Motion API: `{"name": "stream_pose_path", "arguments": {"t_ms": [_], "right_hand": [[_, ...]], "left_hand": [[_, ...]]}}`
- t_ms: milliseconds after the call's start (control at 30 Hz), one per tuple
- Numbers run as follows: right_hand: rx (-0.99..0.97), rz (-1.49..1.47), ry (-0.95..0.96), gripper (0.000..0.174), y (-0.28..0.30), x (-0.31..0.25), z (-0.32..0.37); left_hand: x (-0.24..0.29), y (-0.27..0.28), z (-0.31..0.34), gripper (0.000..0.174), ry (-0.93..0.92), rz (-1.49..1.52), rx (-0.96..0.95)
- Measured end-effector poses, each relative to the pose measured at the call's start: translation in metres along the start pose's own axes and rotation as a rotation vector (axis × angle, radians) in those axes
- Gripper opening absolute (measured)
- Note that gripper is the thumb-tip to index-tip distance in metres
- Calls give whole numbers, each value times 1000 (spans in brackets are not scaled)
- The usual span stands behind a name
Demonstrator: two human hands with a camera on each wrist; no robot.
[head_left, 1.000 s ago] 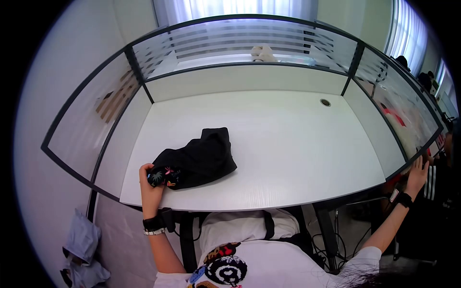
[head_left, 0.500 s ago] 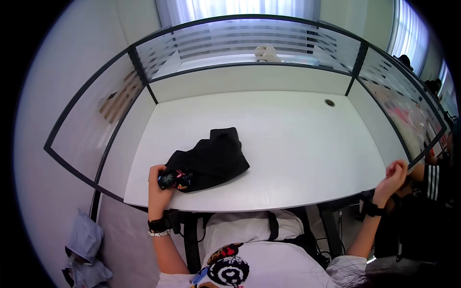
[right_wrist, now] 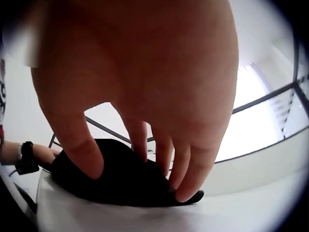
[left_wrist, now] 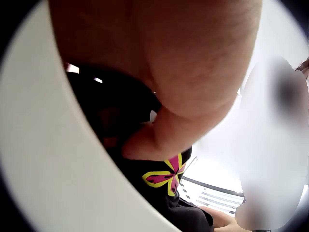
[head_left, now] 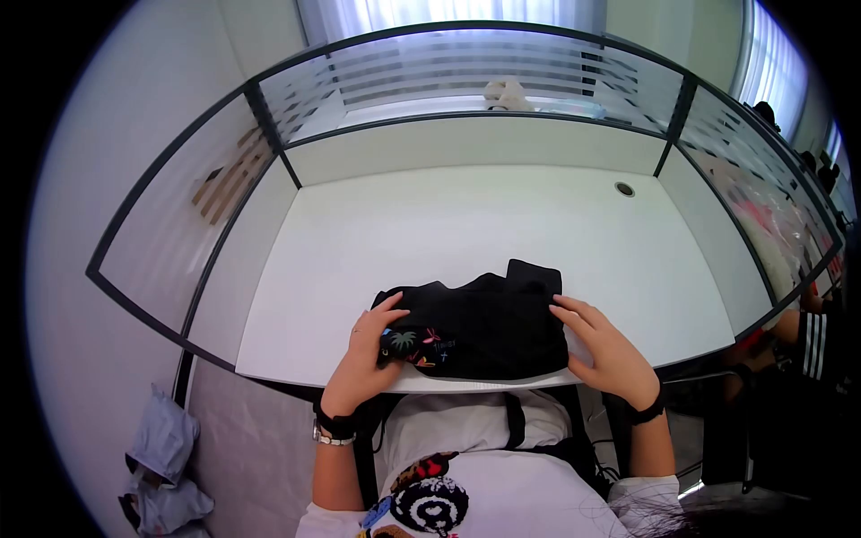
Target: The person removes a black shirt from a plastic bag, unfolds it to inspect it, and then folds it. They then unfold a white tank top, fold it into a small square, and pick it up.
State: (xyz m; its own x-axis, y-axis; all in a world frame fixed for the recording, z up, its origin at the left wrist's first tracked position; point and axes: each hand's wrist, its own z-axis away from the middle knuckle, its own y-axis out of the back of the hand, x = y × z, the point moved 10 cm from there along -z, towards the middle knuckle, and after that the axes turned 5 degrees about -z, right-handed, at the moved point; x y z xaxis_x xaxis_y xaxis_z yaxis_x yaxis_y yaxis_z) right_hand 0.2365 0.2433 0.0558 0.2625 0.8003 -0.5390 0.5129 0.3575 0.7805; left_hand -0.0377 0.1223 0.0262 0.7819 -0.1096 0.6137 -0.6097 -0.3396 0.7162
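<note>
A black cloth item (head_left: 502, 327) lies bunched near the front edge of the white desk (head_left: 430, 224). Its left end carries a colourful print with a palm tree and, in the left wrist view, a pink and yellow butterfly shape (left_wrist: 166, 179). My left hand (head_left: 363, 354) grips that printed end, fingers over the top and thumb on the near side. At the opposite end is my right hand (head_left: 610, 350), its fingers spread and fingertips right at the cloth's edge. In the right wrist view thumb and fingers straddle the dark cloth (right_wrist: 123, 174).
Low partitions (head_left: 475, 143) with striped clear panels enclose the desk on three sides. A cable hole (head_left: 624, 189) sits at the back right. Grey-blue cloth (head_left: 161, 439) hangs at the lower left, and another person's striped dark sleeve (head_left: 814, 345) shows at far right.
The left hand has pulled the black cloth rightward and closer to the front edge. The right hand has come in from the desk's right side to the cloth's right end.
</note>
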Motion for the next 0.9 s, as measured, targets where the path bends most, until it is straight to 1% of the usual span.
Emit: {"name": "stream_pose_path", "arguments": {"t_ms": [33, 67, 133, 167, 200, 267, 300, 367, 400, 467, 500, 533, 567, 600, 633, 667, 700, 733, 767, 800, 867, 900], "right_hand": [[-35, -47, -33, 65, -2, 4, 5], [-41, -87, -53, 65, -3, 7, 7], [-58, -108, -81, 66, -2, 5, 10], [-64, -99, -76, 65, 1, 1, 11], [-64, -100, -77, 65, 4, -1, 13], [-49, 15, -64, 65, 11, -5, 14], [-50, 19, -63, 65, 15, -12, 10], [81, 237, -32, 66, 32, -34, -2], [85, 242, -26, 66, 33, -37, -7], [-27, 84, 40, 67, 21, -43, -14], [-116, 32, 111, 64, 4, -49, -23], [-118, 34, 110, 64, -3, -46, -26], [-149, 92, 115, 65, -12, -42, -30], [-176, 150, 122, 66, -19, -41, -33], [-115, 149, 140, 55, -15, -44, -33], [-115, 150, 143, 55, -18, -40, -35], [-83, 152, 150, 48, -19, -36, -40], [-52, 153, 149, 41, -18, -33, -42], [27, 94, 163, 30, -9, -34, -43], [25, 90, 169, 30, -11, -33, -42], [139, 11, 70, 26, 2, -19, -35], [182, 14, 49, 25, 8, -15, -33]], "left_hand": [[6, 0, 2, 67, -1, -78, -42], [3, -2, 3, 70, 22, -89, -84], [12, 3, 7, 73, 15, -103, -103], [17, 9, 7, 67, 11, -74, -98], [20, 14, 6, 67, 11, -75, -99], [21, 22, 1, 56, 81, -154, -131], [34, 28, -6, 46, 59, -307, -139], [36, 29, -16, 44, 69, -304, -144], [37, 31, -19, 43, 78, -305, -145], [37, 28, -21, 46, 74, -319, -142], [38, 28, -25, 48, 85, -321, -131], [37, 23, -27, 50, 100, -313, -130], [33, 18, -27, 54, 101, -339, -130], [26, 13, -30, 55, 111, -308, -138], [27, 12, -29, 53, 79, -307, -113], [29, 13, -28, 51, 46, -309, -86], [28, 15, -29, 51, 49, -312, -78], [27, 16, -30, 47, 63, -282, -72], [24, 16, -29, 43, 81, -253, -64], [23, 18, -29, 43, 87, -257, -61], [22, 23, -32, 34, 82, -264, -33], [29, 30, -34, 26, 17, -301, 57]]}}
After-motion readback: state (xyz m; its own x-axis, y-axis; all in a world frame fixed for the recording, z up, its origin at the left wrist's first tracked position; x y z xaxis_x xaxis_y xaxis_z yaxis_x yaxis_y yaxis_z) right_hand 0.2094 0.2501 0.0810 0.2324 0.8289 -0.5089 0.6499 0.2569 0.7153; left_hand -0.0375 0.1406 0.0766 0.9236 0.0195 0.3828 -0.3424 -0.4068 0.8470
